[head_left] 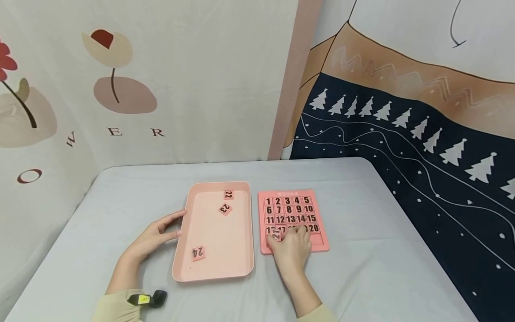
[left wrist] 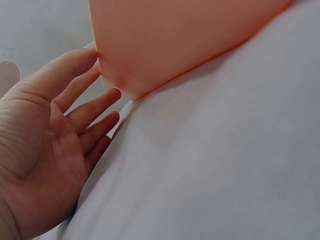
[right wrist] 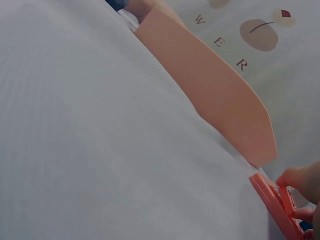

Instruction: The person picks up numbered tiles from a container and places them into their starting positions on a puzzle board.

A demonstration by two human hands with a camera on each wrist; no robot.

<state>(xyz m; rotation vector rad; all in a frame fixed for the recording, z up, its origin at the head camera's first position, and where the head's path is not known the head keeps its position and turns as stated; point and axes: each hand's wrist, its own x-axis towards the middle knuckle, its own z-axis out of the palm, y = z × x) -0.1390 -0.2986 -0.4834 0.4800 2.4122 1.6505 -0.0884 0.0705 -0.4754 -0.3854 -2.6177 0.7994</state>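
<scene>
My right hand point(head_left: 295, 252) pinches a small pink number tile marked 21 point(head_left: 276, 234) over the lower left of a pink number board point(head_left: 321, 243). In the right wrist view the tile point(right wrist: 287, 200) stands tilted between thumb and fingers, close over the board's edge. Rows of tiles from 1 to 20 fill the upper part of the board; some in the fourth row are hidden behind my fingers. At the left rim of a pink tray point(head_left: 219, 235), my left hand point(head_left: 149, 240) rests with its fingertips, fingers loosely extended. Its palm point(left wrist: 55, 155) holds nothing.
Inside the tray lie tiles 22 point(head_left: 229, 194) and 23 point(head_left: 225, 209) near the far end, and 24 point(head_left: 198, 253) near the front left. A white cloth point(head_left: 386, 268) covers the table. Printed curtains point(head_left: 209, 80) hang behind it.
</scene>
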